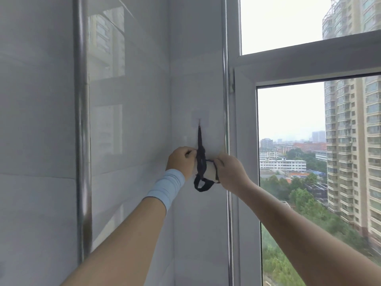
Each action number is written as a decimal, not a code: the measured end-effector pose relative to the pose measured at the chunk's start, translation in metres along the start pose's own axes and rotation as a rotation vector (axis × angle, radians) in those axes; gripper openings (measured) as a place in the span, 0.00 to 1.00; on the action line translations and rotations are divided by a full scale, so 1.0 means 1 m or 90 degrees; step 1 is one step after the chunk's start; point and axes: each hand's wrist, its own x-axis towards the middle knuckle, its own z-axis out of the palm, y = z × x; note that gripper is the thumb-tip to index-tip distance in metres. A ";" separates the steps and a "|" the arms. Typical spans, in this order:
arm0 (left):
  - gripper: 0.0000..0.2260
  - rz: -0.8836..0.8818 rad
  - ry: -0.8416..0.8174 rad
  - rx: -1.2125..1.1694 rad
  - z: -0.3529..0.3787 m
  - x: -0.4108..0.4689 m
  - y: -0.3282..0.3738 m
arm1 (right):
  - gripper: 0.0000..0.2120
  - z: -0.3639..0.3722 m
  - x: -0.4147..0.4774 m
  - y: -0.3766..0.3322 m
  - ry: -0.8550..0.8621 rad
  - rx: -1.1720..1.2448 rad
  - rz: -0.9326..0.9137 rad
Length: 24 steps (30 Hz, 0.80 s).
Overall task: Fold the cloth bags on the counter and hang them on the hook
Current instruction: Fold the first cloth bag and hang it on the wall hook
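Note:
A small hook (199, 121) on a clear adhesive pad is stuck to the white tiled wall. A folded, rolled white cloth bag (210, 171) hangs below it by one black strap (200, 139) that runs taut up to the hook. A second black strap loop (203, 185) dangles under the roll. My left hand (181, 161), with a light blue wristband, grips the bundle from the left. My right hand (231, 172) holds the roll from the right, its fingers pinching a black strap across the roll. The counter is out of view.
A vertical metal pipe (82, 131) runs down the wall on the left. A window frame (243, 141) stands just right of the hook, with high-rise buildings (350, 141) and trees outside.

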 end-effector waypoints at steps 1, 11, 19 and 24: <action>0.12 0.004 -0.007 0.025 0.003 -0.006 -0.001 | 0.16 0.005 -0.009 0.006 -0.024 -0.012 0.006; 0.09 -0.101 0.121 -0.120 0.005 -0.027 -0.012 | 0.13 0.003 -0.012 -0.003 0.004 0.023 0.011; 0.10 -0.180 0.091 -0.276 0.006 -0.029 -0.015 | 0.13 0.002 -0.006 -0.010 -0.035 -0.026 0.043; 0.17 -0.183 0.036 -0.333 0.002 -0.025 -0.013 | 0.15 -0.007 0.011 -0.040 -0.037 -0.046 0.088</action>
